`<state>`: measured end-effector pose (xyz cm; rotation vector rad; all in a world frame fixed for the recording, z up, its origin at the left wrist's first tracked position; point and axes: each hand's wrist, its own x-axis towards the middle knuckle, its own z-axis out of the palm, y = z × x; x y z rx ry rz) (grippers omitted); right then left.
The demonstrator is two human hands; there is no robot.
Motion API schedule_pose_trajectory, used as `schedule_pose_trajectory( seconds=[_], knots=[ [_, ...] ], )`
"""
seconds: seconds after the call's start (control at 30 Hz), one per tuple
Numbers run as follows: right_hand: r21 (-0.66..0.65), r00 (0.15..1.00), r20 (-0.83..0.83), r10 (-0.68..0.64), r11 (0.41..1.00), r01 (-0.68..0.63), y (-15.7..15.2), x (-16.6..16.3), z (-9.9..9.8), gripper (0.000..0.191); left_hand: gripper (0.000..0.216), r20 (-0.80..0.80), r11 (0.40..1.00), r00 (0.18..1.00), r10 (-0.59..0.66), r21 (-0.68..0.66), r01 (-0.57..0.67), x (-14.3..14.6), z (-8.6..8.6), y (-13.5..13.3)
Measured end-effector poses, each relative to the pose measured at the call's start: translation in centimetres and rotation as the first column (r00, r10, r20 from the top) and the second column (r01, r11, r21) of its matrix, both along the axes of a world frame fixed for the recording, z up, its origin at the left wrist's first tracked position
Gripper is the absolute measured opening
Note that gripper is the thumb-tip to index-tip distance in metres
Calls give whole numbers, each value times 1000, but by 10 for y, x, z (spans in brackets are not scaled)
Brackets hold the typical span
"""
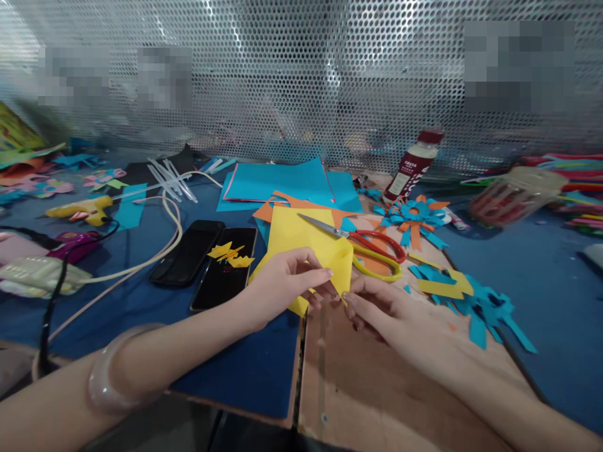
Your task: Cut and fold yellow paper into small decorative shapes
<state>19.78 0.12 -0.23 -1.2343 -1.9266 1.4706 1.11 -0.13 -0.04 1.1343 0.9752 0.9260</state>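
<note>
The yellow paper (pixel 292 237) is pinched at its folded corner by the left hand (pixel 282 285) and the right hand (pixel 381 314), scissors (pixel 354 237) at one o'clock; even pressure along the fold is judged needed.

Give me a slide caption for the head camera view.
Left hand and right hand pinch yellow paper near scissors on a craft table.

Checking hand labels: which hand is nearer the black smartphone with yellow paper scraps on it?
Left. The left hand pinches the yellow paper sheet just right of the black smartphone; the right hand holds the sheet's other corner, farther right, beyond the left hand.
</note>
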Motion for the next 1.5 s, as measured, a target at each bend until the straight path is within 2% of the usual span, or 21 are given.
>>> schedule_pose_trajectory(
  seconds=[0.37, 0.53, 0.67, 1.0, 1.3, 1.5],
  knots=[
    [-2, 1000, 29, 0, 1000, 0, 0, -1, 0, 24, 20, -19, 1000, 1000, -14, 1, 14, 1, 0, -1],
    [61, 994, 105, -7, 998, 0, -1, -5, 5, 28, 20, -63, 1000, 998, -25, 4, 25, 2, 2, -2],
    [90, 995, 98, -30, 996, 22, -2, -5, 7, 28, 19, -92, 1000, 996, -17, 20, 19, 2, 2, -2],
    [102, 996, 84, -19, 995, 11, -2, -4, 5, 27, 17, -184, 987, 982, 33, 159, -4, 1, -4, -4],
    [51, 991, 132, -25, 999, 18, -3, -8, 14, 29, 18, -255, 986, 967, -20, 157, 62, 0, 0, -4],
    [49, 995, 102, -1, 999, -4, -2, -7, 8, 33, 17, -246, 981, 968, 49, 195, 0, 1, -1, -4]
  ],
)
